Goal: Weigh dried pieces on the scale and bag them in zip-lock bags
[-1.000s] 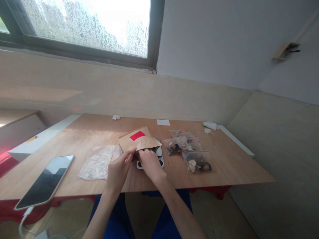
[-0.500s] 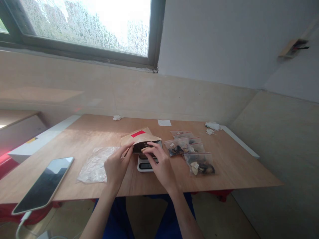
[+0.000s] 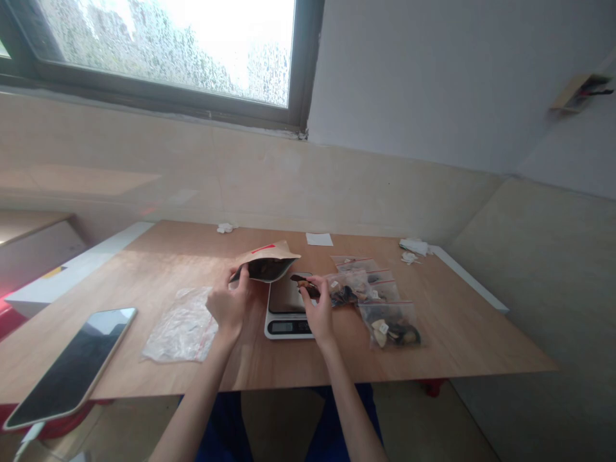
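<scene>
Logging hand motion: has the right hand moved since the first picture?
Yes; judged against the scale, the right hand has moved rightward.

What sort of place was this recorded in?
An indoor room, probably a makeshift workspace: a wooden tabletop stands close to a wall with a window, and a digital scale sits on the tabletop.
</scene>
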`<action>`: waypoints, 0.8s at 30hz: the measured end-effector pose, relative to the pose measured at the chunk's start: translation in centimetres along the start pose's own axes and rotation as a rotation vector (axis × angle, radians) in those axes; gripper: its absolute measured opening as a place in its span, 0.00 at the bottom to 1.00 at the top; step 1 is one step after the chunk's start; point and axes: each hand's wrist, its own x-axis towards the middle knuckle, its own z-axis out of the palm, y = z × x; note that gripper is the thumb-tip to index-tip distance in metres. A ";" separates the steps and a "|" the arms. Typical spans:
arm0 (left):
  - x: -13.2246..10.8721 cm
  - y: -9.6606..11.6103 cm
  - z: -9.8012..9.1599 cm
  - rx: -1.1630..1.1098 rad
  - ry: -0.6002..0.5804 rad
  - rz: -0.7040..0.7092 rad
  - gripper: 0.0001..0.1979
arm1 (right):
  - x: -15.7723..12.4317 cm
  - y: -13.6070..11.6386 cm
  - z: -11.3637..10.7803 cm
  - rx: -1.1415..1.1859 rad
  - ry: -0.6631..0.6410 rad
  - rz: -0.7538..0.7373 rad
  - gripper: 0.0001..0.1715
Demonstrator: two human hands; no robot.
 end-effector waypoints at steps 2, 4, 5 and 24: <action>-0.1 -0.7 1.1 -0.031 0.043 0.012 0.16 | 0.7 0.8 0.4 -0.107 -0.090 -0.025 0.17; -0.4 -1.7 2.2 -0.067 0.084 0.034 0.15 | 1.2 1.0 0.6 -0.205 -0.174 -0.041 0.22; -0.6 -2.2 2.7 -0.084 0.099 0.048 0.15 | 1.4 1.0 0.6 -0.244 -0.201 -0.052 0.22; -2.1 -4.3 4.1 -0.220 0.000 0.217 0.16 | -0.2 2.2 0.6 -0.638 -0.236 -0.150 0.31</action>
